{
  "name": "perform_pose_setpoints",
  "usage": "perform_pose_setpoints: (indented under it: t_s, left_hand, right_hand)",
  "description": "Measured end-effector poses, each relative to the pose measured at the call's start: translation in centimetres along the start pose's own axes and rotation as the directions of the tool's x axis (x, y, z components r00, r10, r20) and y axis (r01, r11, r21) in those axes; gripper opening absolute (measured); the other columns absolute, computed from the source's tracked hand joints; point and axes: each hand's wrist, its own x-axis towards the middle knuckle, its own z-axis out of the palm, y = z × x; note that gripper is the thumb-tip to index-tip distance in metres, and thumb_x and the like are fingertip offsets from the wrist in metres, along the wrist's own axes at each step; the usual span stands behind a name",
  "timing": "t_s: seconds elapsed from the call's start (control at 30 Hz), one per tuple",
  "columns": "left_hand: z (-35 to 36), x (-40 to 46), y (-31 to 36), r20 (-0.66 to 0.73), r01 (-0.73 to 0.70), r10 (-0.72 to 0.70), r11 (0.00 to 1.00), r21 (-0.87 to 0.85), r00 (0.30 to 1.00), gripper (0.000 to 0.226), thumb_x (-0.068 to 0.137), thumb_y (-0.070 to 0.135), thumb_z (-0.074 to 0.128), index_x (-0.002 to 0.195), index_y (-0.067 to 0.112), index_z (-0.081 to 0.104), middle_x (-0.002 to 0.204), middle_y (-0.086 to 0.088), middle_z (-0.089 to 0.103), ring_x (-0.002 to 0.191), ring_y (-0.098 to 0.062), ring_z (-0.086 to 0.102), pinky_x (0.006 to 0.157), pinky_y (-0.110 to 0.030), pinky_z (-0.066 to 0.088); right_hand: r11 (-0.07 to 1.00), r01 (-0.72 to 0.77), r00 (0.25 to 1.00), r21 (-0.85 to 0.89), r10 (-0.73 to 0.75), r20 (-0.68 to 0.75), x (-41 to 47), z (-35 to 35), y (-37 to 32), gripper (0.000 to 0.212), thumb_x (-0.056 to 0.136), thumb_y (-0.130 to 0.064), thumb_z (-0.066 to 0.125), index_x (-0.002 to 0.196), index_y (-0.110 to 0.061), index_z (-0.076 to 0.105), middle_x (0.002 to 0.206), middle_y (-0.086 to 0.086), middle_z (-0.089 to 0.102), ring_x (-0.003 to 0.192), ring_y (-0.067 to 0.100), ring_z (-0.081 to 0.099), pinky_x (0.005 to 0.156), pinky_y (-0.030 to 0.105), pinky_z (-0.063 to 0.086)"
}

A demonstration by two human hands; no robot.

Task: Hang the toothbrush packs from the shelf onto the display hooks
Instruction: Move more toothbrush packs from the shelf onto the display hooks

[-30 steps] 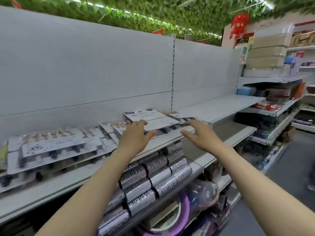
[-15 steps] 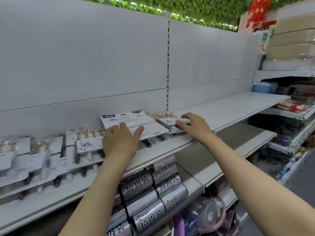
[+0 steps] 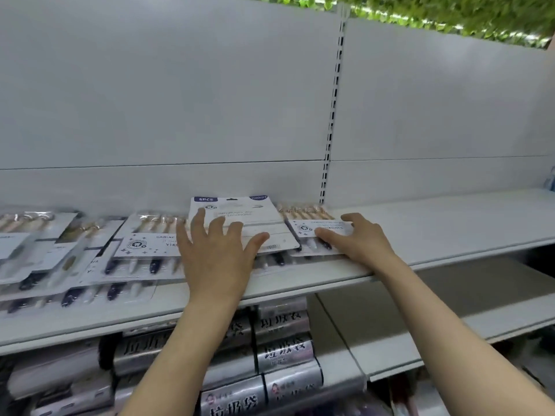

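Two hands (image 3: 285,250) flat on toothbrush packs (image 3: 243,223) along white shelf (image 3: 450,223).

Mid-frame, our left hand (image 3: 216,250) lies flat, fingers spread, on a white-backed toothbrush pack (image 3: 240,219); our right hand (image 3: 357,238) rests on the neighbouring pack (image 3: 318,228). More packs (image 3: 90,253) overlap along the shelf (image 3: 450,223) leftward.

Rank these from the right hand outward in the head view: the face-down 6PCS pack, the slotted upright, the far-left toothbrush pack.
1. 6PCS pack, just left of the right hand, under the left hand.
2. Slotted upright, above, on the back panel.
3. Far-left toothbrush pack, at the shelf's left end.
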Motion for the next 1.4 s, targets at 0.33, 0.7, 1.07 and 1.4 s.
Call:
perform_pose_setpoints:
  t_s: [0.33, 0.7, 1.07, 1.4]
  left_hand:
    - [1.2, -0.6, 2.3, 0.065, 0.005, -0.007, 1.000, 0.028, 0.998, 0.090, 0.071, 0.094, 0.019, 0.133, 0.041, 0.056, 0.144, 0.009, 0.052, 0.135, -0.018, 0.043, 0.107, -0.040, 0.027]
    - [1.6, -0.5, 2.3, -0.017, 0.014, -0.014, 1.000, 0.019, 1.000, 0.071, 0.077, 0.085, 0.041, 0.130, 0.041, 0.060, 0.138, 0.010, 0.057, 0.131, -0.018, 0.047, 0.105, -0.041, 0.030]
    - [1.3, -0.2, 2.2, -0.201, -0.007, -0.034, 0.980, -0.199, 0.979, 0.043, 0.096, 0.058, 0.042, 0.129, 0.039, 0.063, 0.129, 0.006, 0.066, 0.121, -0.021, 0.058, 0.103, -0.044, 0.039]
    - [-6.9, 3.2, 3.5, -0.013, 0.178, -0.684, 0.208, -0.962, 0.730, 0.048, 0.100, 0.054, 0.042, 0.086, 0.016, 0.069, 0.082, 0.003, 0.073, 0.073, -0.015, 0.068, 0.057, -0.028, 0.054]
  right_hand:
    - [0.944, 0.113, 0.992, 0.311, -0.126, 0.024, 0.7, -1.2, 2.0, 0.081, 0.077, -0.057, 0.078, 0.144, -0.023, 0.046, 0.139, 0.003, 0.055, 0.125, 0.020, 0.052, 0.102, 0.035, 0.045]
    - [0.655, -0.267, 0.954, 0.707, 0.075, 0.291, 2.8, -3.5, 2.6, 0.038, 0.075, -0.028, 0.089, 0.091, -0.001, 0.068, 0.078, 0.010, 0.074, 0.065, 0.026, 0.070, 0.065, 0.035, 0.059]
    - [0.387, -0.132, 0.985, 0.913, -0.048, 0.163, 2.4, -3.1, 4.3, 0.032, 0.090, -0.005, 0.071, 0.120, 0.002, 0.064, 0.107, 0.018, 0.075, 0.100, 0.036, 0.072, 0.091, 0.050, 0.057]
    - [0.243, -0.222, 0.959, 0.944, -0.119, 0.256, 0.4, 0.9, -0.9, 0.014, 0.094, -0.006, 0.066, 0.108, -0.005, 0.065, 0.091, 0.008, 0.077, 0.076, 0.021, 0.074, 0.063, 0.035, 0.063]
